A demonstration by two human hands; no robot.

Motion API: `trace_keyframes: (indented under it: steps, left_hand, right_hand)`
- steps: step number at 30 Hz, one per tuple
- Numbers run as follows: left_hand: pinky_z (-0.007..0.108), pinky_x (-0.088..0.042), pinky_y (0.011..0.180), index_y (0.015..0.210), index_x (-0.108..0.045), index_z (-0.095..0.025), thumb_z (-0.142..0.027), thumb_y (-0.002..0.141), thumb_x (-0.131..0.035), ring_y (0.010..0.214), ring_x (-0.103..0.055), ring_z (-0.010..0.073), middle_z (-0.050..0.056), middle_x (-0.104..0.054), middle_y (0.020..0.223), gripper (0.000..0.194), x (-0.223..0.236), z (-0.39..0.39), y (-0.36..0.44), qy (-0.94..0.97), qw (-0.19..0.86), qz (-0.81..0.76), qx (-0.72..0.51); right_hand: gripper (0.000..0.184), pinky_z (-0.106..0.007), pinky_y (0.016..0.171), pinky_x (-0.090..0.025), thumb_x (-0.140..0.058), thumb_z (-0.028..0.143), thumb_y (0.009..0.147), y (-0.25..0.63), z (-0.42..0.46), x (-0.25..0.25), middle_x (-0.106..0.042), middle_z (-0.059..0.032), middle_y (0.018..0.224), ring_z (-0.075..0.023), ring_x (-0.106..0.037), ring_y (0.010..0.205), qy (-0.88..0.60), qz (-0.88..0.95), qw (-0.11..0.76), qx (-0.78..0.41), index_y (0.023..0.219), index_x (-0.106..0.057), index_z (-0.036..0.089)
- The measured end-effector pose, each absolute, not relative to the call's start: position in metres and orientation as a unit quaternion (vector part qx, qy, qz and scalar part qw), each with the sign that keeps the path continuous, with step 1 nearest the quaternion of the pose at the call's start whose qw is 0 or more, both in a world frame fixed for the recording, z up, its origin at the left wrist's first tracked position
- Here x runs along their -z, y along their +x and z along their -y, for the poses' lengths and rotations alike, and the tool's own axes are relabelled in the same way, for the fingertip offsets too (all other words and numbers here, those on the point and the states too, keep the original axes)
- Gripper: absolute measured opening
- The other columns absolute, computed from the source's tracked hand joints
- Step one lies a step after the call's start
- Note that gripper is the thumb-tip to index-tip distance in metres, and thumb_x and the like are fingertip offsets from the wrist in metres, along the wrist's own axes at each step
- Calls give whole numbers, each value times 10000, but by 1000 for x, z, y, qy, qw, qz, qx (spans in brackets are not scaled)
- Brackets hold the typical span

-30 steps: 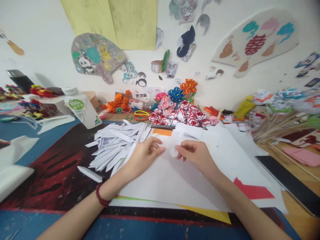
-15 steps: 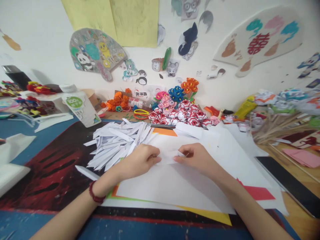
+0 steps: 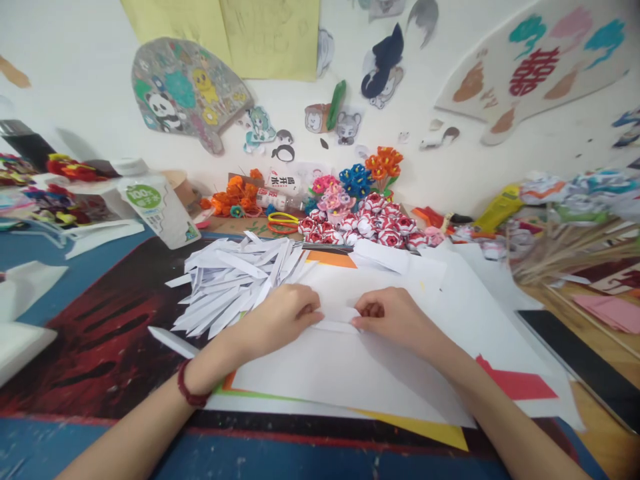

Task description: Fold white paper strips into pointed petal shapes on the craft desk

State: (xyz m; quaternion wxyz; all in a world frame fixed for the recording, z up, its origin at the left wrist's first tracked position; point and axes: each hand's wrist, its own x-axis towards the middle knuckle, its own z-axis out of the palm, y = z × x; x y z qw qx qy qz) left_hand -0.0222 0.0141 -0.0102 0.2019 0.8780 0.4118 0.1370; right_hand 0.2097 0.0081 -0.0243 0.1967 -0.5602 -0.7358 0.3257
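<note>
Between my two hands a small white paper strip [image 3: 338, 321] is stretched level, just over the large white sheet [image 3: 350, 373]. My left hand [image 3: 287, 312], with a dark red bead bracelet on its wrist, pinches the strip's left end between thumb and curled fingers. At the right end, my right hand [image 3: 393, 315] pinches it the same way. A crease or folded edge seems to run along the strip's lower side. Just behind my left hand lies a heap of folded white paper strips [image 3: 230, 280], and one loose folded strip [image 3: 173, 342] lies near my left forearm.
Red-and-white paper flowers [image 3: 370, 223] and yellow-handled scissors [image 3: 283, 222] lie along the back. A white bottle [image 3: 159, 207] leans at back left. To the right are a black phone-like slab [image 3: 580, 367], a red paper piece [image 3: 517, 382] and thin sticks [image 3: 570, 250].
The strip's lower edge shows more plainly between my fingers, and my right fingers have shifted slightly. Both hands keep their pinch. The camera view has moved a little.
</note>
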Motion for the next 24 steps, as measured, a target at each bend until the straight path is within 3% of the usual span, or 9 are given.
trace_keyframes:
  steps: [2,5,16,24]
  left_hand:
    - [230,-337,596,811,-599,-166,-242,855,-560,651,-503,117,-7,-583,742,96,11,-14,-21,871,218,-412,-155]
    - [233,-378,633,921,-616,-168,-210,861,-550,697,-541,122,13,-620,837,98,13,-14,-18,863,229,-410,-186]
    - [227,-414,659,918,-629,-173,-97,821,-586,732,-573,117,4,-638,870,131,30,-18,-15,869,188,-398,-228]
    - [259,-442,727,858,-648,-162,-119,913,-458,817,-579,152,38,-616,858,202,31,-16,-16,909,101,-355,-194]
  right_hand:
    - [70,-235,549,-392,-695,246,697,208,-7,25,-609,23,590,-119,-534,562,-553,744,202,-316,695,-680,178]
    - [51,-231,546,-388,-687,229,703,206,-6,24,-602,28,597,-113,-520,557,-544,754,211,-301,701,-668,181]
    - [97,-232,588,-383,-691,157,724,204,-7,29,-615,36,720,-101,-507,590,-532,773,239,-251,804,-673,209]
    - [163,-224,630,-371,-633,34,737,204,-4,28,-595,30,778,-112,-529,700,-492,806,245,-218,759,-633,196]
